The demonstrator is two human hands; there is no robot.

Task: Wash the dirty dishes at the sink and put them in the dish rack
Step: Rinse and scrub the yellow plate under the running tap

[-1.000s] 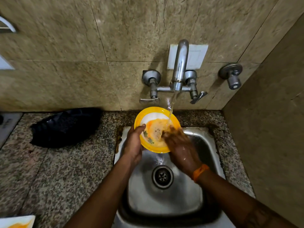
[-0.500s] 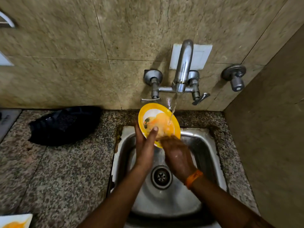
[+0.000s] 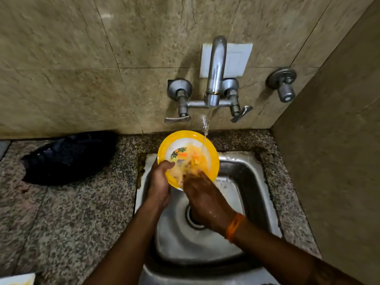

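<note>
While water runs from the tap, a yellow-rimmed plate is held tilted over the far left corner of the sink. The plate's near left edge is gripped by the left hand, with the thumb curled over the rim onto the face and the fingers hidden behind it. The right hand is laid against the lower part of the plate's face, its fingers fairly straight and blurred, so the exact state of that grip cannot be told beyond flat contact. An orange band is worn at the right wrist. Orange residue and a floral print are seen on the plate's white centre, and the stream of water lands on its upper right part. Left of the sink, on the speckled granite table, a dark object is seen against the wall. Far left of the sink and nearer, at the picture's bottom edge, the corner of a white dish is visible.
</note>
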